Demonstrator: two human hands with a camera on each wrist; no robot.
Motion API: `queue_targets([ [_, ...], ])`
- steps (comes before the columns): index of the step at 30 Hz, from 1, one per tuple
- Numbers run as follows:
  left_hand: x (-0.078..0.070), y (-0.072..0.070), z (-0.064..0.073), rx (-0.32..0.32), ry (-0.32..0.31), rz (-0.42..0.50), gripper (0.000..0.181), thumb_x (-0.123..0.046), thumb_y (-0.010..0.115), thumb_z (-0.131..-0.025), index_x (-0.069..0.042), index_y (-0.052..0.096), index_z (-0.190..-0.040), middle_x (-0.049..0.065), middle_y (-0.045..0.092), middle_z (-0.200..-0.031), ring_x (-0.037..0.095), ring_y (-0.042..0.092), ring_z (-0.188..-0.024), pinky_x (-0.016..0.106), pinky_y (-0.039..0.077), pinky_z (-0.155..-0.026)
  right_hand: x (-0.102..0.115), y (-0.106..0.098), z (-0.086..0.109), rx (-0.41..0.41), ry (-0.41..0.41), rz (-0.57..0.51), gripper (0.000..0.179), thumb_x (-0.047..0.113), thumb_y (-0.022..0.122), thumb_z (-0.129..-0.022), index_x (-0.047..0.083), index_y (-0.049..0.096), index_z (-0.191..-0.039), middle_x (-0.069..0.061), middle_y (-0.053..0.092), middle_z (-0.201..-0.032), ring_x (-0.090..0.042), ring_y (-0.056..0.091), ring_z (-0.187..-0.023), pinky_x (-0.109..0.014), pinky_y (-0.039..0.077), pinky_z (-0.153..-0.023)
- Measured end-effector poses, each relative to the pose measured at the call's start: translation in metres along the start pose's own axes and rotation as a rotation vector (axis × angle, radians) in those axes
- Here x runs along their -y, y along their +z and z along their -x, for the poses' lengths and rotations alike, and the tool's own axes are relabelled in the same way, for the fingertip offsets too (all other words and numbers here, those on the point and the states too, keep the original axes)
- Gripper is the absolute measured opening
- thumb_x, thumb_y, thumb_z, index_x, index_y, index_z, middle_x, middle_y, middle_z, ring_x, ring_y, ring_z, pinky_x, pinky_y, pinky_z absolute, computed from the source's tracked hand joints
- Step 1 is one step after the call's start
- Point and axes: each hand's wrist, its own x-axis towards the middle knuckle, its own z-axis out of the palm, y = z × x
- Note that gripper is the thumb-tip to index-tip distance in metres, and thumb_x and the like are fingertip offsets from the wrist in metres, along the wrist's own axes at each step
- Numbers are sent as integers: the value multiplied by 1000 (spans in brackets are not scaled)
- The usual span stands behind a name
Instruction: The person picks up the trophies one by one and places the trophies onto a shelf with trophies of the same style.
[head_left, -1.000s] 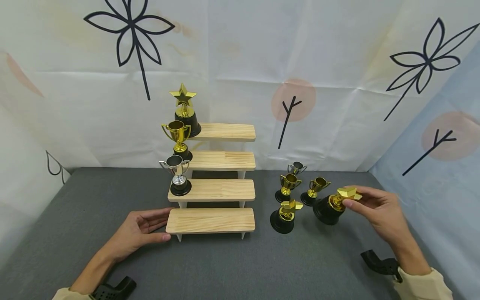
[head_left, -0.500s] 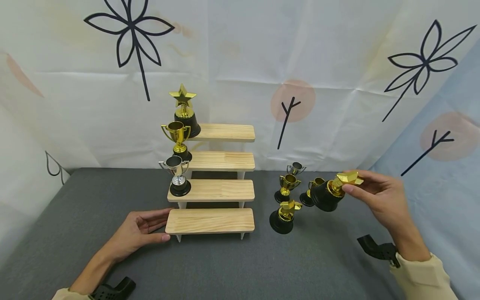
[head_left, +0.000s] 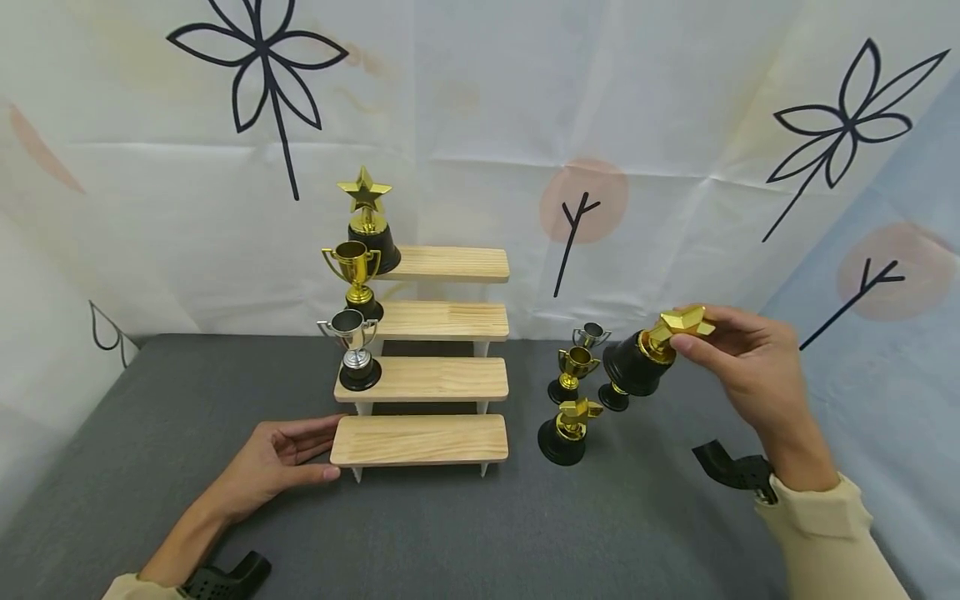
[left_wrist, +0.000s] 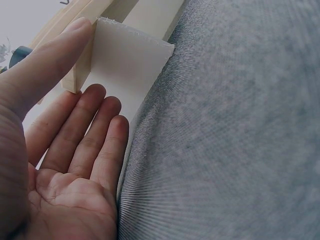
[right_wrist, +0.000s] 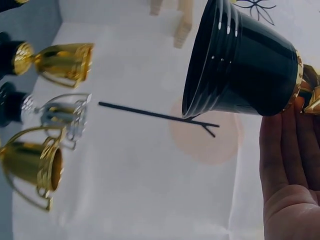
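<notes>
My right hand (head_left: 761,362) pinches a gold star trophy (head_left: 632,365) by its star top, with the black base tilted and raised off the table. In the right wrist view the wide black base (right_wrist: 240,65) fills the upper right, and fingers reach along its star end. My left hand (head_left: 273,458) is at the left end of the lowest step of a wooden tiered display stand (head_left: 420,442). Its fingers are nearly straight, fingertips at the step's end and thumb at the front corner. The left wrist view has these fingers (left_wrist: 87,130) beside the stand's white support (left_wrist: 125,60).
On the stand's left side, a gold star trophy (head_left: 366,229), a gold cup (head_left: 358,271) and a silver cup (head_left: 358,354) occupy the upper steps. Below the held trophy stand another star trophy (head_left: 562,437), a gold cup (head_left: 573,371), a silver cup (head_left: 590,333) and a partly hidden gold cup (head_left: 614,396).
The right hand has lifted the star trophy from the table, up and then leftward, so that it now overlaps the small gold cup behind. The left hand has stayed at the stand.
</notes>
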Motion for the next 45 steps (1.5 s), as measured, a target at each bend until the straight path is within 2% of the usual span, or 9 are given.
queue_targets([
  [5,0,0,0,-2,-8,0,67,9,77,-84,21,44,-141,9,61,-140,10,60,-123,29,55,-99,3,12,-11,15,-50,-107,26,-21,69,-84,-13,71,-109,-7,74,-103,-13,71,-86,-17,61,-73],
  [10,1,0,0,-8,-14,-11,67,8,78,-84,20,44,-141,9,60,-140,9,61,-122,28,55,-99,7,25,-21,36,-58,-166,26,-21,69,-84,-14,71,-108,-10,74,-102,-16,71,-85,-20,62,-74],
  [15,0,0,0,-11,-17,-25,67,7,78,-84,20,45,-140,14,59,-140,9,61,-122,28,55,-99,11,37,-30,14,-36,-152,28,-23,69,-83,-10,74,-107,-12,74,-100,-16,71,-83,-22,62,-74],
  [23,-2,1,-1,-21,-35,-43,68,6,80,-83,20,45,-140,37,47,-142,7,61,-121,27,55,-98,14,53,-47,24,-32,-171,27,-20,72,-83,-6,76,-105,-12,74,-99,-17,70,-82,-23,62,-76],
  [27,-1,1,-1,-20,-36,-36,68,7,79,-83,21,45,-140,36,48,-142,7,61,-121,27,55,-98,17,61,-56,49,-43,-154,26,-17,74,-83,-6,76,-106,-11,74,-99,-17,69,-80,-23,62,-76],
  [34,-1,0,-1,-16,-27,-24,68,8,78,-83,21,45,-140,23,55,-141,8,61,-121,28,55,-98,23,74,-70,77,-47,-92,25,-9,77,-85,-3,76,-109,-7,75,-99,-17,69,-81,-22,61,-76],
  [41,-1,0,-1,-16,-36,-25,69,8,79,-83,21,44,-140,35,48,-142,8,61,-121,28,55,-98,23,86,-84,121,-72,-89,26,-7,77,-85,-4,76,-111,-7,74,-101,-20,69,-85,-24,61,-79],
  [45,-1,0,-1,-11,-37,-18,69,8,78,-83,21,44,-141,34,49,-142,9,61,-122,28,55,-99,23,95,-92,158,-80,-113,26,-8,77,-85,-6,75,-111,-7,75,-102,-20,71,-86,-26,62,-80],
])
